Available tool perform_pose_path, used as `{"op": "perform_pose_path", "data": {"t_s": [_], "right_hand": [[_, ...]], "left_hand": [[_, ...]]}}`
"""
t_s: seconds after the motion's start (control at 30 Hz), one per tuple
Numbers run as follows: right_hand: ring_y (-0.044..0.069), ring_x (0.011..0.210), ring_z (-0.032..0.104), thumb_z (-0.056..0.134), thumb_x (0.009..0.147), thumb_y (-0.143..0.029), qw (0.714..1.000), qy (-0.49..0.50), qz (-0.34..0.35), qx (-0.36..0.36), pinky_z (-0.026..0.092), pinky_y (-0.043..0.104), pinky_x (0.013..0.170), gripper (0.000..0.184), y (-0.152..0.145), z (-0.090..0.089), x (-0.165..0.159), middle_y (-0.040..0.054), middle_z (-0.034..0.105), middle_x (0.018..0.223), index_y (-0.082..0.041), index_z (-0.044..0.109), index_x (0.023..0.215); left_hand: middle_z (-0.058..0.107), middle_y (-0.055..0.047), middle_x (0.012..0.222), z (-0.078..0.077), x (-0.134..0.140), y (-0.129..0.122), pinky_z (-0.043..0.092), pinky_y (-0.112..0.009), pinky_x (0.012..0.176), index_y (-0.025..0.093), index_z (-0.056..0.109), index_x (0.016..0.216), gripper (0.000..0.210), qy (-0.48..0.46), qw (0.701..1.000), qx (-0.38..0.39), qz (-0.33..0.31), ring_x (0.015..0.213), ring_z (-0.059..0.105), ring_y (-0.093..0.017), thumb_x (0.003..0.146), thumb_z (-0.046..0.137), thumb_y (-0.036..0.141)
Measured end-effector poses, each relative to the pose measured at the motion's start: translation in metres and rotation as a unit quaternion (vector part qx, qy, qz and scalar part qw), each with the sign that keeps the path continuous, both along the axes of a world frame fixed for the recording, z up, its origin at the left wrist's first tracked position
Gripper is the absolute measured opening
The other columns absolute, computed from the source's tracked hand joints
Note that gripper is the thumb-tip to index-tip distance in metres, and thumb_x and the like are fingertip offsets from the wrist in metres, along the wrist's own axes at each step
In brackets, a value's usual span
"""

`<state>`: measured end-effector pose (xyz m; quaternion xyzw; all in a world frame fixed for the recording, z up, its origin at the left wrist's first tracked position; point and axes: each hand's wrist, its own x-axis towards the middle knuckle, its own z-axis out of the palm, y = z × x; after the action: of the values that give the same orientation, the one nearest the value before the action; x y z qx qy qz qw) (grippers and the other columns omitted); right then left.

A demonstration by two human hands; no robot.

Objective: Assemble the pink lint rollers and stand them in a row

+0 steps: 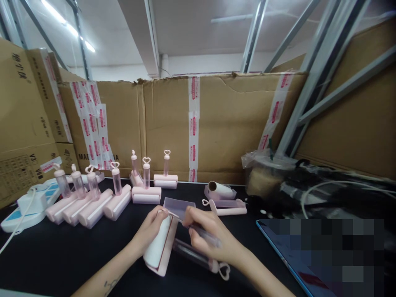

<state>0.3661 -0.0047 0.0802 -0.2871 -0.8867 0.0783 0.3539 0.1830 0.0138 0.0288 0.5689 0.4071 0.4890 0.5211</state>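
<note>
My left hand point(151, 227) is closed around the upper end of a lint roller point(159, 245), a white roll in a pink holder. The roller slants toward me. My right hand point(213, 233) is closed on a translucent pinkish rod point(204, 235), whose front end points at the roller's upper end. Whether the two touch I cannot tell. Under my right hand lies a clear tube handle point(194, 253) with a pink heart-shaped loop. Just beyond my hands rests a translucent cover point(179, 204).
Several assembled pink lint rollers point(147, 194) stand at the left and back. A loose roll point(221, 189) and an open pink holder point(229, 206) lie back right. A bagged drink cup point(266, 177), a tablet point(287, 255) and a power strip point(27, 214) flank the black table.
</note>
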Motion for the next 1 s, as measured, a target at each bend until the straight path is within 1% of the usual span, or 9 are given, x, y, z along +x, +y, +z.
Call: {"op": "perform_pose_path", "data": {"t_s": [0.17, 0.27, 0.43, 0.67, 0.73, 0.8, 0.9, 0.93, 1.0], "right_hand": [[0.010, 0.051, 0.048, 0.038, 0.068, -0.007, 0.989, -0.132, -0.010, 0.060, 0.033, 0.019, 0.050, 0.023, -0.007, -0.006, -0.007, -0.0011, 0.055, 0.069, -0.020, 0.050, 0.081], [0.009, 0.046, 0.043, 0.040, 0.067, -0.008, 0.975, -0.193, -0.023, 0.110, 0.028, 0.021, 0.045, 0.020, -0.009, -0.011, -0.012, 0.0004, 0.056, 0.071, -0.020, 0.052, 0.078], [0.009, 0.043, 0.039, 0.043, 0.065, -0.009, 0.957, -0.214, -0.056, 0.186, 0.026, 0.022, 0.043, 0.012, -0.011, -0.019, -0.019, 0.0009, 0.056, 0.071, -0.019, 0.048, 0.070], [0.012, 0.045, 0.044, 0.047, 0.071, -0.014, 0.952, -0.211, -0.069, 0.211, 0.029, 0.024, 0.042, 0.006, -0.013, -0.033, -0.026, 0.0032, 0.056, 0.070, -0.019, 0.049, 0.069], [0.012, 0.045, 0.045, 0.044, 0.074, -0.014, 0.966, -0.156, -0.054, 0.198, 0.031, 0.024, 0.043, 0.009, -0.013, -0.031, -0.022, 0.0018, 0.054, 0.065, -0.019, 0.049, 0.069], [0.013, 0.051, 0.050, 0.040, 0.080, -0.015, 0.985, -0.053, -0.040, 0.157, 0.038, 0.023, 0.048, 0.012, -0.012, -0.026, -0.016, 0.0017, 0.054, 0.067, -0.020, 0.050, 0.077], [0.017, 0.079, 0.058, 0.036, 0.090, -0.024, 0.992, 0.092, -0.045, 0.078, 0.045, 0.025, 0.067, 0.012, -0.007, -0.017, -0.008, 0.0065, 0.058, 0.085, -0.021, 0.048, 0.089], [0.018, 0.083, 0.057, 0.036, 0.091, -0.028, 0.992, 0.104, -0.059, 0.047, 0.044, 0.026, 0.070, 0.013, -0.006, -0.015, -0.007, 0.0068, 0.057, 0.088, -0.021, 0.047, 0.087], [0.017, 0.077, 0.057, 0.043, 0.088, -0.037, 0.994, 0.068, -0.084, -0.029, 0.043, 0.026, 0.066, 0.019, -0.003, -0.014, -0.008, 0.0034, 0.056, 0.082, -0.022, 0.043, 0.077]], "left_hand": [[0.052, 0.002, 0.062, 0.003, -0.001, 0.000, 0.038, -0.024, 0.060, 0.019, 0.053, 0.071, 0.025, 0.015, 1.000, -0.001, 0.020, 0.060, 0.049, -0.015, 0.076, 0.050, 0.043], [0.051, 0.003, 0.063, 0.001, -0.004, 0.002, 0.038, -0.024, 0.060, 0.018, 0.051, 0.071, 0.024, 0.019, 0.999, 0.020, 0.035, 0.062, 0.048, -0.014, 0.077, 0.050, 0.042], [0.048, 0.004, 0.063, -0.003, -0.005, 0.004, 0.036, -0.022, 0.058, 0.019, 0.047, 0.072, 0.026, 0.027, 0.999, 0.020, 0.035, 0.061, 0.045, -0.012, 0.078, 0.050, 0.044], [0.042, 0.008, 0.057, 0.001, 0.001, 0.001, 0.033, -0.019, 0.049, 0.020, 0.040, 0.070, 0.032, -0.019, 0.999, -0.006, 0.037, 0.051, 0.039, -0.008, 0.075, 0.056, 0.047], [0.043, 0.008, 0.058, 0.002, 0.000, 0.001, 0.033, -0.018, 0.049, 0.020, 0.042, 0.071, 0.032, -0.032, 0.999, -0.004, 0.043, 0.051, 0.040, -0.008, 0.073, 0.058, 0.048], [0.045, 0.007, 0.059, 0.004, -0.001, 0.001, 0.035, -0.018, 0.050, 0.019, 0.045, 0.074, 0.031, -0.044, 0.998, 0.005, 0.049, 0.052, 0.042, -0.008, 0.074, 0.058, 0.047], [0.047, 0.006, 0.060, 0.007, -0.003, -0.001, 0.039, -0.019, 0.050, 0.020, 0.047, 0.078, 0.030, -0.081, 0.996, -0.010, 0.029, 0.052, 0.048, -0.009, 0.075, 0.056, 0.048], [0.048, 0.006, 0.060, 0.008, -0.004, -0.001, 0.040, -0.019, 0.050, 0.020, 0.048, 0.079, 0.030, -0.090, 0.996, -0.019, 0.019, 0.052, 0.049, -0.010, 0.075, 0.056, 0.049], [0.049, 0.005, 0.059, 0.011, -0.005, -0.001, 0.040, -0.019, 0.047, 0.019, 0.050, 0.081, 0.033, -0.098, 0.995, -0.026, 0.018, 0.050, 0.049, -0.010, 0.074, 0.057, 0.050]]}}
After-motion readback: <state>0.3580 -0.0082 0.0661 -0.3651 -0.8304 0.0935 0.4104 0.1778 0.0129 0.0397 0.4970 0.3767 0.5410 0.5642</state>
